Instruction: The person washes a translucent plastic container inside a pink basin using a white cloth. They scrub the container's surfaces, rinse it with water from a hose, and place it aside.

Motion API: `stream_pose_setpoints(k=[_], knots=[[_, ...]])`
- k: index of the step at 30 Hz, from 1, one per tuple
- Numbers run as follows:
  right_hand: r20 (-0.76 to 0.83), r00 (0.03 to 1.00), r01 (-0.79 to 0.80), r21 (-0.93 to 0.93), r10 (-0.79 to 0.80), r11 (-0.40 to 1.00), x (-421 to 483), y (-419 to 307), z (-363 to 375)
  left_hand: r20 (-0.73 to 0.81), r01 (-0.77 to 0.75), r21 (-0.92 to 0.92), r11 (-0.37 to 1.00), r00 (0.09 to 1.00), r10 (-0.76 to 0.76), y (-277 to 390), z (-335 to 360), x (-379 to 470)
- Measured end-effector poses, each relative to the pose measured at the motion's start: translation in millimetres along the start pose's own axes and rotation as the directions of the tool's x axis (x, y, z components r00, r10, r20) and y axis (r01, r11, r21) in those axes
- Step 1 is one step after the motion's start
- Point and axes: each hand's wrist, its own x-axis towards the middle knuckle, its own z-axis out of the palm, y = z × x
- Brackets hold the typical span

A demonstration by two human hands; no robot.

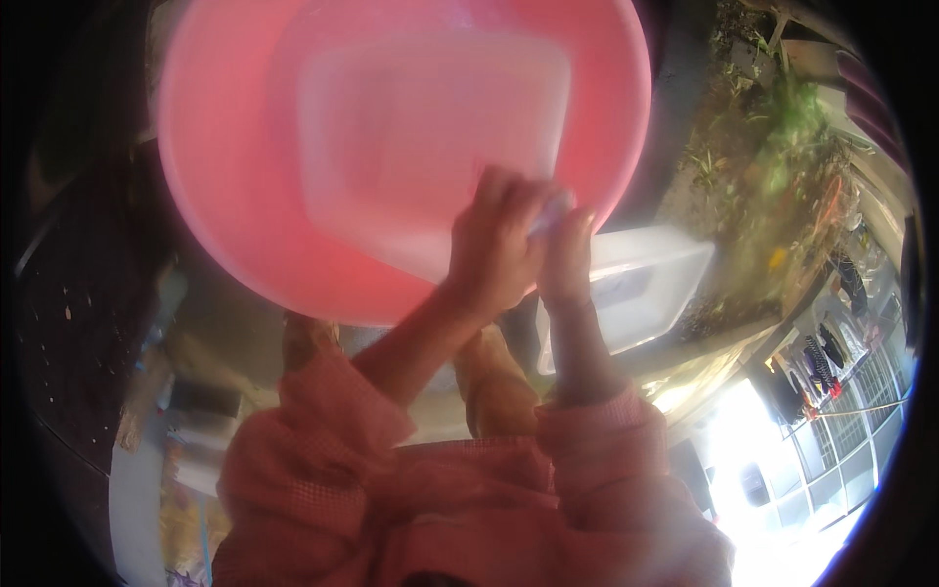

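A large round pink plastic basin [242, 249] fills the upper middle of the view. Inside it lies a pale, translucent rectangular container [433, 117], blurred, tinted pink. My left hand [495, 242] and my right hand [568, 253] meet over the basin's lower right rim. Between their fingers is a small pale bluish object [550, 213], too blurred to name; both hands seem closed around it. A white rectangular plastic tub [645, 293] stands just right of the basin, partly behind my right hand and forearm.
Plants [785, 147] grow along the right side, beside a concrete edge. Clothes [821, 359] hang near a tiled wall at the lower right. A dark surface [73, 315] lies at the left. My legs are below the basin.
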Motion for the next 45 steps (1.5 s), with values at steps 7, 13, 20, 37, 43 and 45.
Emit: stream_pose_setpoints(k=[7, 13, 20, 37, 43, 45], knots=[[-0.016, 0.997, -0.075, -0.177, 0.073, 0.981, 6, -17, 27, -0.226, 0.032, 0.09, 0.995, 0.974, -0.01, -52, -25, 142], [-0.167, 0.977, 0.011, -0.578, -0.132, 0.816, 63, 63, 2, -0.385, 0.403, 0.224, 0.888, 0.873, -0.299, -163, -122, 64], [0.591, 0.8, 0.596, -0.803, -0.099, 0.021, 31, 106, 54, -0.453, 0.673, 0.029, 0.739, 0.668, -0.59, -121, -163, -58], [0.421, 0.837, 0.196, -0.827, 0.349, 0.527, 32, -12, 62, 0.018, 0.005, 0.626, 0.78, 1.0, -0.02, -286, -81, -31], [0.537, 0.817, -0.16, -0.139, 0.21, 0.977, 21, -26, 46, 0.034, 0.704, -0.113, 0.701, 0.708, -0.705, -234, -100, -29], [0.531, 0.827, -0.149, -0.111, 0.186, 0.983, 14, -36, 42, 0.03, 0.68, -0.327, 0.656, 0.702, -0.712, -121, -117, -28]])
